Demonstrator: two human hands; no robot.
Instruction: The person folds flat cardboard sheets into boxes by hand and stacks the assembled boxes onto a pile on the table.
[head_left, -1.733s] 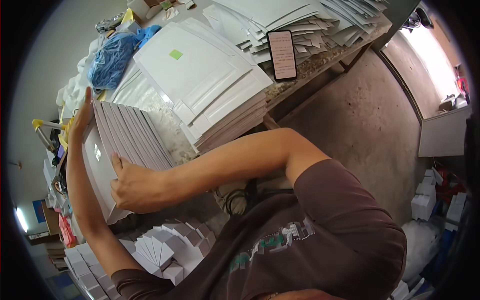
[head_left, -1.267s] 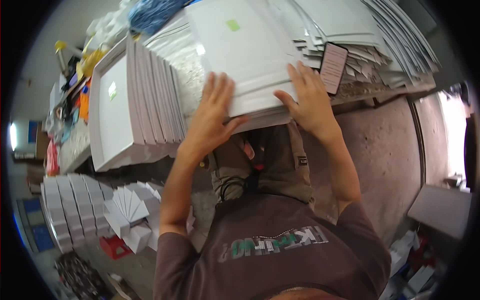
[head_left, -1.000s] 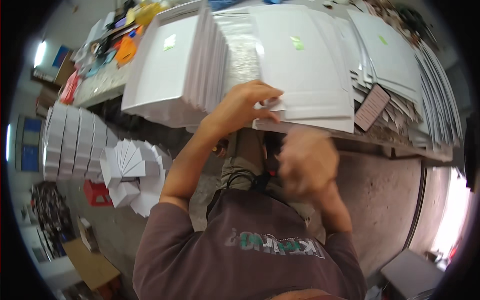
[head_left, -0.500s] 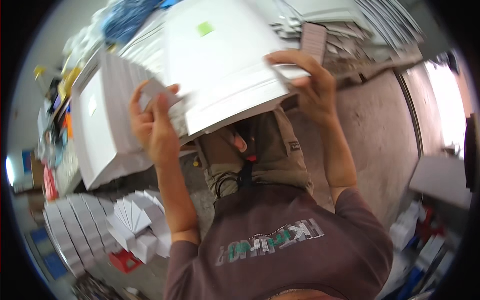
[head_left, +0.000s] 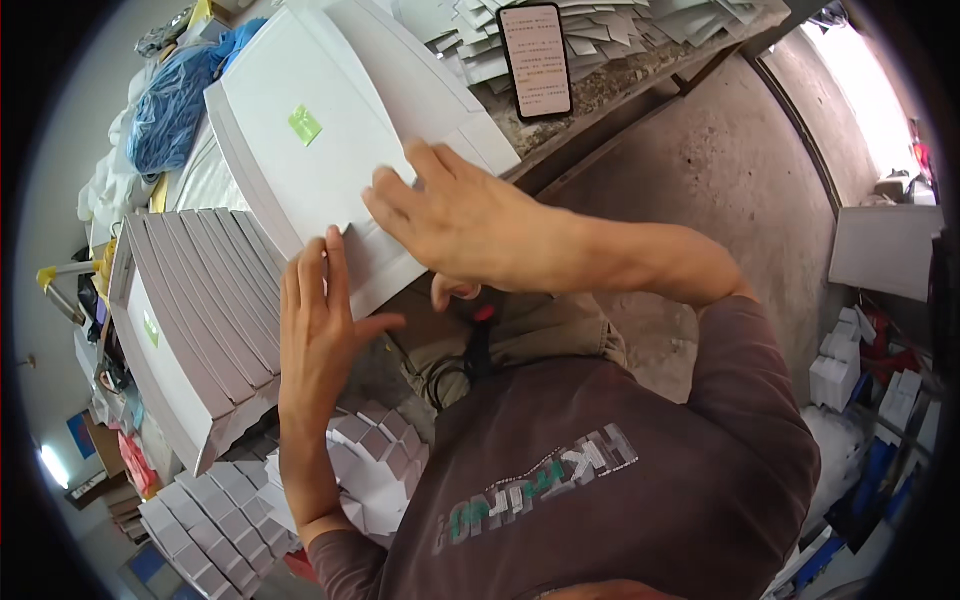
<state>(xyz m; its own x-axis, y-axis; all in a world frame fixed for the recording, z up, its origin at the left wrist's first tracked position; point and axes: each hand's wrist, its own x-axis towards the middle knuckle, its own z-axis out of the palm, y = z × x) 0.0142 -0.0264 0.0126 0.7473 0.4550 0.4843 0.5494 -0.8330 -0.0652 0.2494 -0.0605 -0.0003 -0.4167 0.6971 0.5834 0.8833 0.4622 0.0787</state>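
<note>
A large white card sheet with a small green sticker lies before me, its near edge jutting over my lap. My left hand rests at its lower left edge, fingers stretched out and thumb apart; a small raised bit of card shows at the fingertips. Over the sheet's near part reaches my right hand, palm down, with its fingers bent and spread and slightly blurred. Nothing shows gripped in either hand. Left of the sheet stands a row of folded white card pieces, packed tightly, with a green sticker on the outer one.
A phone lies on the worktable by loose card scraps. Blue twine is heaped at the far left. Stacked small white boxes stand low on the left. On the right is a grey panel above more white pieces.
The sheet has moved left and now lies lower. My right hand has let go of its right side and swung left across it. My left hand's fingers have straightened from a grip.
</note>
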